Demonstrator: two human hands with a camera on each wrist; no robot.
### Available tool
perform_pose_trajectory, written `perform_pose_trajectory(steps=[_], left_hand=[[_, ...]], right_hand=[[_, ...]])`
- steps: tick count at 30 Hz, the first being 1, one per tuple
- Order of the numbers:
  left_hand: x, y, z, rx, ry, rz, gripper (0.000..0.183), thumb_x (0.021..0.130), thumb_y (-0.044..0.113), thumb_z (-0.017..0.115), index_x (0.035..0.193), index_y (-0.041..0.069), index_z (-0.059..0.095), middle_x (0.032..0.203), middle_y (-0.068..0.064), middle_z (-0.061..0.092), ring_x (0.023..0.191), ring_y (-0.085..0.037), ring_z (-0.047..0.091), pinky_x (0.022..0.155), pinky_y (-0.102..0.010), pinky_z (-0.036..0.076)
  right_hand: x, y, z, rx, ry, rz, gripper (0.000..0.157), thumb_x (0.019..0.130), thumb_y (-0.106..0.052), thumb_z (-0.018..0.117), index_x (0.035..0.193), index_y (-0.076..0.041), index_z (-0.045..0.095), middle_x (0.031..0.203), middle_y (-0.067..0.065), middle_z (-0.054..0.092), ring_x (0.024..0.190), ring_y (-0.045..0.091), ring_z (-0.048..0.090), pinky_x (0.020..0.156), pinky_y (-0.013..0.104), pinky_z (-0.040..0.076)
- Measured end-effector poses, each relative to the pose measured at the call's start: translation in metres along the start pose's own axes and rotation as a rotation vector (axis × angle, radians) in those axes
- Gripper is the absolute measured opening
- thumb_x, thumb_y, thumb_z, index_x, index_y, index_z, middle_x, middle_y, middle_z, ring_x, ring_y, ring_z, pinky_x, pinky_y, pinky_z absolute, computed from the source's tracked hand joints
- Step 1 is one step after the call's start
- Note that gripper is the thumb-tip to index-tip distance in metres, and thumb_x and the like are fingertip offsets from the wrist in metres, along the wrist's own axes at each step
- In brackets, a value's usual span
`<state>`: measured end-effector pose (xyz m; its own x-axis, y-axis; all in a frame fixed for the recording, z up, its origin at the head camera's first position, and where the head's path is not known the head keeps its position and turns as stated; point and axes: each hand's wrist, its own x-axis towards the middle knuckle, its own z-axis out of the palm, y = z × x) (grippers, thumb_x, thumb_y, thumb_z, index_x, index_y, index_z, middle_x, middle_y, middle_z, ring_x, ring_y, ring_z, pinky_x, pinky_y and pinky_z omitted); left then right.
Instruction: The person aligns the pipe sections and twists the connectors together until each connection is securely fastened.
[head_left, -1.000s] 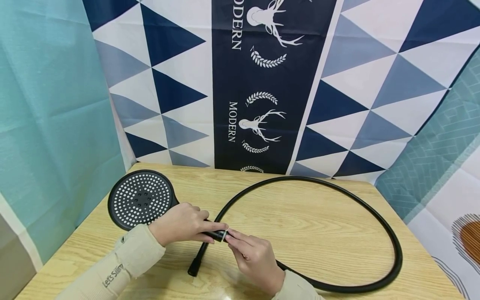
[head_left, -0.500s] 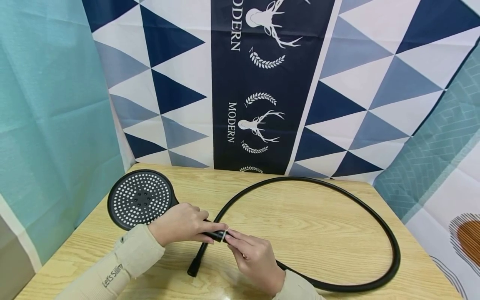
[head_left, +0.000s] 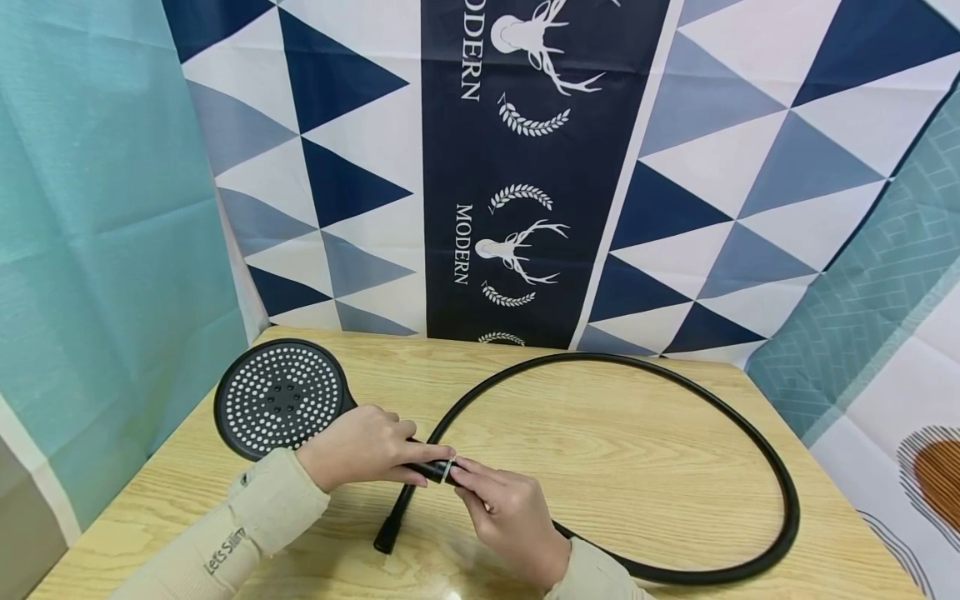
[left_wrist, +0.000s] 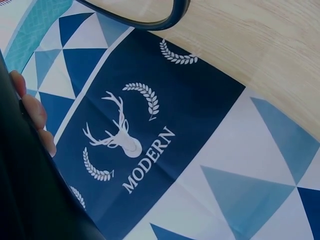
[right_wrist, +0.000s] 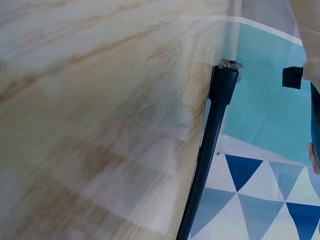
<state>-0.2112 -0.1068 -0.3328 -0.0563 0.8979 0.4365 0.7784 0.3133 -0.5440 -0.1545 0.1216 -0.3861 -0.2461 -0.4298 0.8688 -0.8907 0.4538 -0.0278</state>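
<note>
Head view: a black shower head (head_left: pixel 281 398) is being held by its handle (head_left: pixel 427 472), round which the fingers of the left hand (head_left: pixel 367 447) are being curled. Its perforated face is being turned up toward the table's far left corner, beside the left edge; whether it is touching the table (head_left: pixel 637 458) cannot be told. At the handle's end a pale ring (head_left: pixel 447 472) is being shown, and just beyond it a short black piece is being pinched by the thumb and fingers of the right hand (head_left: pixel 510 512). Whether that piece belongs to the hose is being hidden by the hand. Fingertips of both hands are being held close together there.

A black hose (head_left: pixel 577 357) is being spread in a wide loop near the table's far and right edges, one stretch being passed beneath the handle. Its connector (head_left: pixel 388 533) is being left toward the near edge, between the two forearms. Beyond the far edge, a patterned cloth (head_left: pixel 360 108) is being hung. Beige sleeves (head_left: pixel 277 500) are being worn.
</note>
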Motion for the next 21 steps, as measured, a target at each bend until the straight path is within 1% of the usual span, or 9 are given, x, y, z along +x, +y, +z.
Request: perform_pose_trajectory(steps=[3,6,8,10,12,15,17,21], left_hand=[[-0.0001,-0.0002,0.001,-0.006,0.003,-0.004,0.043,0.076,0.056,0.071,0.111,0.032,0.068,0.058,0.007,0.043,0.042,-0.004,0.036,0.039,-0.016,0.032],[0.0002,-0.0005,0.0021,-0.015,0.005,-0.003,0.043,0.075,0.056,0.071,0.111,0.032,0.068,0.058,0.007,0.043,0.042,-0.004,0.036,0.039,-0.016,0.032],[0.0004,-0.0008,0.0028,-0.018,0.005,0.0,0.042,0.076,0.056,0.069,0.111,0.032,0.067,0.058,0.007,0.043,0.042,-0.004,0.036,0.039,-0.016,0.032],[0.0006,-0.001,0.0034,-0.021,0.004,0.003,0.041,0.078,0.057,0.067,0.111,0.032,0.067,0.058,0.007,0.043,0.042,-0.003,0.035,0.039,-0.016,0.032],[0.0009,-0.001,0.004,-0.023,0.004,0.003,0.041,0.078,0.058,0.066,0.11,0.032,0.067,0.058,0.007,0.043,0.042,-0.003,0.035,0.039,-0.016,0.032],[0.0017,-0.0002,0.0053,-0.029,0.003,-0.002,0.042,0.076,0.057,0.069,0.11,0.032,0.067,0.058,0.007,0.044,0.042,-0.003,0.035,0.039,-0.017,0.032],[0.0021,0.0004,0.006,-0.03,-0.001,-0.008,0.043,0.074,0.056,0.072,0.109,0.032,0.067,0.058,0.007,0.044,0.042,-0.004,0.036,0.039,-0.017,0.032],[0.0018,0.0011,0.007,-0.031,-0.013,-0.019,0.044,0.073,0.056,0.073,0.109,0.033,0.067,0.058,0.007,0.044,0.042,-0.004,0.036,0.039,-0.017,0.032]], right_hand=[[-0.0001,-0.0003,-0.0004,0.011,-0.003,0.018,0.025,0.096,-0.014,0.058,0.093,0.006,0.073,0.092,0.018,0.071,0.08,0.022,0.071,0.067,0.022,0.054],[-0.0002,-0.0013,-0.0008,0.03,-0.018,0.064,0.033,0.1,-0.019,0.052,0.093,0.006,0.073,0.092,0.017,0.071,0.081,0.022,0.071,0.068,0.021,0.053],[-0.0005,-0.002,-0.001,0.04,-0.029,0.093,0.039,0.101,-0.023,0.048,0.093,0.006,0.073,0.092,0.017,0.071,0.082,0.022,0.071,0.069,0.02,0.053],[-0.0008,-0.0027,-0.0014,0.054,-0.038,0.117,0.04,0.101,-0.024,0.048,0.093,0.006,0.073,0.092,0.018,0.071,0.082,0.022,0.07,0.07,0.02,0.053],[-0.0012,-0.0025,-0.0017,0.06,-0.039,0.118,0.034,0.099,-0.02,0.053,0.094,0.008,0.072,0.091,0.018,0.071,0.082,0.023,0.071,0.07,0.02,0.053],[-0.0019,-0.0015,-0.0022,0.06,-0.033,0.104,0.029,0.098,-0.015,0.056,0.095,0.009,0.071,0.09,0.019,0.071,0.08,0.024,0.071,0.069,0.02,0.053],[-0.0024,-0.0004,-0.0021,0.054,-0.03,0.09,0.029,0.097,-0.014,0.056,0.095,0.01,0.071,0.089,0.02,0.071,0.078,0.024,0.071,0.069,0.021,0.053],[-0.0031,0.0012,-0.0013,0.039,-0.035,0.079,0.034,0.1,-0.018,0.051,0.096,0.009,0.071,0.089,0.019,0.071,0.078,0.024,0.071,0.068,0.021,0.053]])
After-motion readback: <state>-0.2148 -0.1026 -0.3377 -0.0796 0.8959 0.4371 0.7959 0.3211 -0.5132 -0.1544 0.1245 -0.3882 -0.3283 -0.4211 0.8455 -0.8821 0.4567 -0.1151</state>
